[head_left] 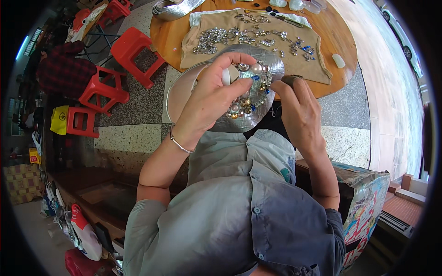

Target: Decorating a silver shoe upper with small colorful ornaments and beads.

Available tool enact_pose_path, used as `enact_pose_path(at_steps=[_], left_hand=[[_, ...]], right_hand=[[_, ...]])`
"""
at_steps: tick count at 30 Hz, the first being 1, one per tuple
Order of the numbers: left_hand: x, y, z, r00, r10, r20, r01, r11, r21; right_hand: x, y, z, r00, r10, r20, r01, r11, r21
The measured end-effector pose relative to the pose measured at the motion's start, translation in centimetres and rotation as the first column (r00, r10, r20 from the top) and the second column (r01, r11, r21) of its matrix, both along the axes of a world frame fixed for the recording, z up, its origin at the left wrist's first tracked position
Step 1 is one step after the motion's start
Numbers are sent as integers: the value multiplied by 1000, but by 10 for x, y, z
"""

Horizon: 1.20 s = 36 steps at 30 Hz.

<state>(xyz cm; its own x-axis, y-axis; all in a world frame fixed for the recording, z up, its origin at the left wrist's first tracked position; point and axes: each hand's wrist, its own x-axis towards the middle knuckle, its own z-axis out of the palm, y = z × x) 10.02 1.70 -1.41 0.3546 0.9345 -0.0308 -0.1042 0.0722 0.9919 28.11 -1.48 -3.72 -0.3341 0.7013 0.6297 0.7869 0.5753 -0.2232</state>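
My left hand (207,94) grips a curved silver, foil-like piece (276,64), with thumb and forefinger on its upper face. Clustered on that face are pearls, gold beads, clear stones and small blue stones (246,103). A white rounded object (226,77) shows beside the left palm; its kind is unclear. At the piece's right edge is my right hand (297,106), its fingertips pinched together. Something dark covers part of a right fingertip, and whatever lies in the pinch is too small to make out. A pale curved band (177,94) extends left behind my left hand.
Ahead stands a round wooden table (343,39) with a tan cloth (193,57) bearing loose clear and blue stones (214,39). A silver roll (177,9) lies at its far left. Red stools (131,46) and a seated person in plaid (64,73) are left.
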Motion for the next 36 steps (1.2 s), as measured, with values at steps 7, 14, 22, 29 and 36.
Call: enact_pose_path(at_steps=[7,14,22,29,36], left_hand=[[0,4,-10,994,-40,102,46,998,-52],[6,5,-15,959,-63,275,123,971,-206],[6,3,-18,948,-26,318,96,974,-207],[-6,-1,-11,992,13,126,-13,1000,-4],[-71,4,19,590,505,630,-441,855,-273]], right_hand=[[-4,-2,-2,993,-20,-117,4,992,-129],[-6,-2,-11,928,-47,-370,-12,988,-156],[-13,-9,-3,981,-64,-183,43,992,-115],[-33,-5,22,985,-69,160,48,990,130],[-92,-71,72,523,193,-830,-653,717,-245]])
